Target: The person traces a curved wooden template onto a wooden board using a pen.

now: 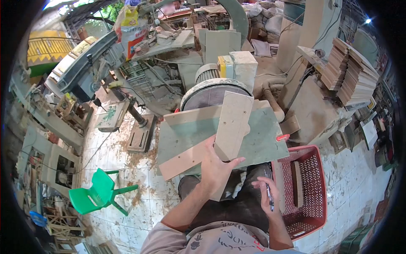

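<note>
A flat wooden board (234, 122) with small dark marks lies slanted across the green machine table (266, 133). Its far end overlaps the dark disc of a disc sander (207, 100). My left hand (213, 167) is closed on the near part of this board, thumb on the right side and fingers along the left. Beneath the board, a long wooden strip (184, 158) runs diagonally across the table. In my right hand (267, 192), over my lap at the table's front edge, is a pen (270, 197), held between the fingers.
A red plastic basket (320, 190) with a wooden piece (297, 184) inside stands on my right. Stacked boards (351, 72) sit beyond it. A red clamp (282, 137) is at the table's right edge. Leftward are a green chair (98, 192) and a drill press (139, 127). A person (173, 7) is far back.
</note>
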Motion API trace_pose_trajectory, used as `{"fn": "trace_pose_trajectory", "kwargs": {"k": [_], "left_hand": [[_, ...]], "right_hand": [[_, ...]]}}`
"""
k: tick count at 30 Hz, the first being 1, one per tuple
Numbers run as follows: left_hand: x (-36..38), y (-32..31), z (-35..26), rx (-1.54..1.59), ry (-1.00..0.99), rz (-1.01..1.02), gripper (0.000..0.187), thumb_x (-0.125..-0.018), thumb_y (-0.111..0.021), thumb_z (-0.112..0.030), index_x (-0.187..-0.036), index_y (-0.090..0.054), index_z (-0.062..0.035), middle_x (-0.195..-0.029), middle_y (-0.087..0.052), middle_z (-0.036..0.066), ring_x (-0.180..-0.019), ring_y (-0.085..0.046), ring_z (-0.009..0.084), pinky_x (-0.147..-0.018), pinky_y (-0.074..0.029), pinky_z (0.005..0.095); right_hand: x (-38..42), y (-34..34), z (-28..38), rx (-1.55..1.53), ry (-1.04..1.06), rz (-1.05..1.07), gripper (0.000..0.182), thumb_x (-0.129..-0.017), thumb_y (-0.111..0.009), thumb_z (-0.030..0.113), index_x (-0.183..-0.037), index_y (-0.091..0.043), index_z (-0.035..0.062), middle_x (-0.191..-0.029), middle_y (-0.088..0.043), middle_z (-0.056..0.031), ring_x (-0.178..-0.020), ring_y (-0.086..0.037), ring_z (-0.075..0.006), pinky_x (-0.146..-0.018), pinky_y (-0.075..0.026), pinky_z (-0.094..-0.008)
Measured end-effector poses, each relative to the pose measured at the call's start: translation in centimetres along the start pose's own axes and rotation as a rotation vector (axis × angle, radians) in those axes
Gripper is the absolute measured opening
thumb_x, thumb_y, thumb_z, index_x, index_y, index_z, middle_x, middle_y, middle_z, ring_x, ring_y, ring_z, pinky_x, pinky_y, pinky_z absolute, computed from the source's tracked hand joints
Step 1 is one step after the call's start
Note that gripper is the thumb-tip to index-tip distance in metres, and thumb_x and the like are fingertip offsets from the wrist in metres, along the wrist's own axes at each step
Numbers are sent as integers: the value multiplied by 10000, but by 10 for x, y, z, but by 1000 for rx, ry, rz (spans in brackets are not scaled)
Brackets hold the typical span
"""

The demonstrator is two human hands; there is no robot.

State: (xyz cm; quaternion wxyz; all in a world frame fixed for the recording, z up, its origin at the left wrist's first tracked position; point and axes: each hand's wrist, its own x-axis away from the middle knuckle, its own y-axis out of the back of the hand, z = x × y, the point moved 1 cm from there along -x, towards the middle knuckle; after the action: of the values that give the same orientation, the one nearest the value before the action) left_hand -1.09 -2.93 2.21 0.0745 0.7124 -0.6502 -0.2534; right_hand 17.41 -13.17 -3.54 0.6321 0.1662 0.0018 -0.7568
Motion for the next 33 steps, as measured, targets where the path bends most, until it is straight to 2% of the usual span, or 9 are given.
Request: {"fn": "trace_pose_trajectory", "kwargs": {"k": [7,12,14,16,19,24,27,29,33], "left_hand": [[1,-5,4,42,-27,15,916,-692,-876,-277,-1331,-288,13,-1231,-510,237,-1168,-533,321,-989,-427,414],[0,-15,22,265,0,106,864,-742,-840,-214,-1349,-269,15,-1221,-512,187,-1149,-516,261,-984,-426,388],[0,-16,23,633,162,40,836,-785,-797,-170,-1382,-241,14,-1221,-507,155,-1131,-512,224,-967,-434,364],[1,-14,23,638,251,-70,806,-830,-754,-152,-1409,-217,6,-1219,-504,142,-1094,-526,206,-943,-439,340],[0,-10,22,633,210,-148,656,-897,-659,-115,-1401,-262,25,-1191,-525,119,-1059,-532,194,-923,-435,328],[-3,-10,15,574,154,-130,648,-908,-608,-97,-1436,-250,21,-1165,-521,124,-1114,-506,209,-985,-383,341],[2,-16,6,663,-88,7,820,-861,-661,-155,-1496,-169,15,-1251,-499,164,-1193,-472,245,-1014,-373,362],[2,-15,-5,635,-143,222,876,-837,-682,-197,-1507,-159,16,-1308,-472,182,-1230,-450,261,-1027,-366,377],[4,-19,-17,546,-181,535,940,-755,-736,-230,-1494,-227,46,-1372,-450,195,-1281,-436,288,-1045,-358,427]], "right_hand": [[4,-4,-2,39,-9,74,204,-970,-522,44,-1159,-570,-15,-952,-702,-158,-834,-681,-188,-769,-536,-305],[13,-20,-3,-12,-59,330,467,-845,-738,108,-1258,-536,28,-1045,-680,-157,-938,-670,-210,-838,-516,-321],[14,-22,6,-6,-59,405,443,-854,-733,128,-1244,-547,32,-1033,-675,-156,-927,-670,-220,-824,-517,-338],[19,-24,1,15,-85,459,391,-873,-717,167,-1207,-569,27,-1006,-667,-168,-912,-673,-242,-798,-514,-344],[24,-24,-7,104,-189,415,311,-896,-684,183,-1139,-585,16,-945,-659,-177,-860,-667,-305,-758,-516,-369],[25,-17,-14,63,6,297,219,-906,-651,122,-1091,-592,20,-883,-634,-178,-760,-631,-309,-692,-503,-374],[39,-12,-40,74,-212,188,268,-870,-715,166,-1074,-611,26,-901,-650,-176,-803,-669,-287,-716,-512,-347],[38,11,-22,62,-236,57,269,-875,-713,159,-1093,-608,42,-862,-646,-116,-757,-606,-168,-696,-499,-315],[53,73,-31,313,-65,-339,302,-880,-716,219,-1086,-611,26,-915,-664,-80,-820,-626,-154,-730,-504,-298]]}}
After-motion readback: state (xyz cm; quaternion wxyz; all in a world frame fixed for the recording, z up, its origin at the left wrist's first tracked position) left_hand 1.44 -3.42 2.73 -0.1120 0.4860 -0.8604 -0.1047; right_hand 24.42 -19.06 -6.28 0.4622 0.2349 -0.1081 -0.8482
